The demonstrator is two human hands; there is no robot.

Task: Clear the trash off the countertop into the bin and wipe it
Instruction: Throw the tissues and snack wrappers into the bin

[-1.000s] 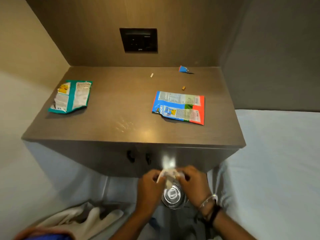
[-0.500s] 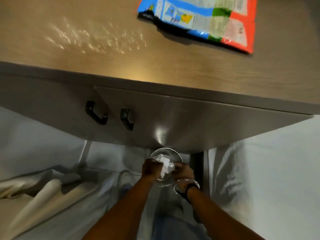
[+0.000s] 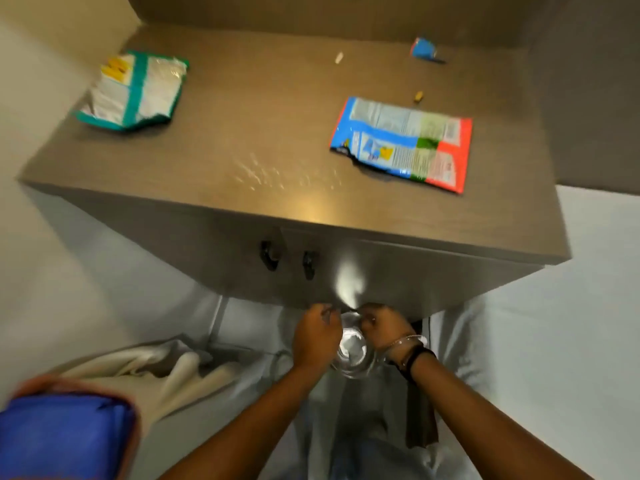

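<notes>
Below the cabinet front stands a small shiny round bin (image 3: 353, 363). My left hand (image 3: 317, 336) and my right hand (image 3: 384, 329) meet over its mouth, both pinching a crumpled white paper (image 3: 350, 342) that hangs into it. On the brown countertop (image 3: 259, 116) lie a teal-and-white snack packet (image 3: 133, 88) at far left and a blue-and-orange packet (image 3: 403, 143) at right. A small blue wrapper (image 3: 423, 50), a white scrap (image 3: 338, 57) and a tiny yellow scrap (image 3: 419, 95) sit near the back. Pale crumbs or smears (image 3: 277, 171) mark the front middle.
Two dark handles (image 3: 269, 254) (image 3: 309, 265) stick out of the cabinet front just above my hands. A cream cloth (image 3: 166, 368) lies on the floor to the left, a blue object (image 3: 62, 434) sits at lower left. White bedding (image 3: 571, 306) borders the right; walls enclose the counter.
The view dipped toward the bin and has lifted again, showing the whole counter. Both hands stay over the bin with the white paper, which now sits lower in its mouth.
</notes>
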